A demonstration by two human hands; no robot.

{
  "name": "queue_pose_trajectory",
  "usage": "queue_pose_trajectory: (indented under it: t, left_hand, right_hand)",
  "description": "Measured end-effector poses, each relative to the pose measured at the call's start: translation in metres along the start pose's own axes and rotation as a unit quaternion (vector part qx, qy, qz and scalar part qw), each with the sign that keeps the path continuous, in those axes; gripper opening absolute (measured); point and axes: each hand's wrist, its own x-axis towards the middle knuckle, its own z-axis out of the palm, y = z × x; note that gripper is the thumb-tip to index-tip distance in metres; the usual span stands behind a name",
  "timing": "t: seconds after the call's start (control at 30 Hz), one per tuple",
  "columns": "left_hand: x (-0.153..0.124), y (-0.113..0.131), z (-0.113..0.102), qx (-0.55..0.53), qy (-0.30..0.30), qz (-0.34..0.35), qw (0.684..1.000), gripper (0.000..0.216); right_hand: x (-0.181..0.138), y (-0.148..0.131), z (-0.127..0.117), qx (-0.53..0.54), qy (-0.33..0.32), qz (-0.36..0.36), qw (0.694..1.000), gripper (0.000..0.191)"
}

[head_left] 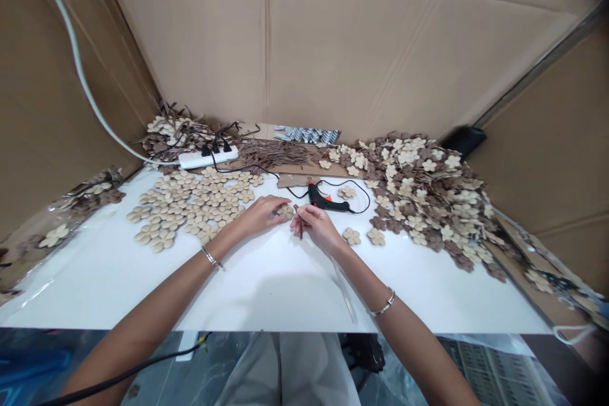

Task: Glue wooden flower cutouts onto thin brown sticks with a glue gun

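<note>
My left hand [259,214] pinches a small pale wooden flower [286,210] just above the white table [266,285]. My right hand [318,226] is closed on a thin brown stick [298,221] that points up toward the flower. Both hands meet at the table's middle. A black glue gun [327,202] with an orange trigger lies just behind my right hand, its cord looping to the right.
Pale flowers [190,203] are spread out flat at the left. A big heap of brown and pale flowers [428,196] fills the right. A white power strip [208,157], brown sticks [273,153] and cardboard walls stand behind. Two loose flowers [364,236] lie right of my hand.
</note>
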Motion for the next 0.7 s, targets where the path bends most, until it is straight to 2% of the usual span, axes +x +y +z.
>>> queue_pose_trajectory:
  t: [0.2, 0.4, 0.7]
  left_hand:
    - [-0.018, 0.004, -0.008, -0.010, -0.041, -0.003, 0.999, 0.058]
    - [-0.009, -0.002, -0.009, -0.093, 0.031, -0.051, 0.994, 0.036]
    - [-0.004, -0.006, 0.006, -0.072, 0.043, -0.034, 0.996, 0.024]
  right_hand:
    - [0.002, 0.005, 0.000, -0.040, -0.049, 0.057, 0.996, 0.028]
    - [0.009, 0.001, 0.001, -0.071, -0.049, 0.102, 0.991, 0.028]
    - [0.010, -0.016, 0.009, -0.113, -0.040, 0.132, 0.984, 0.024]
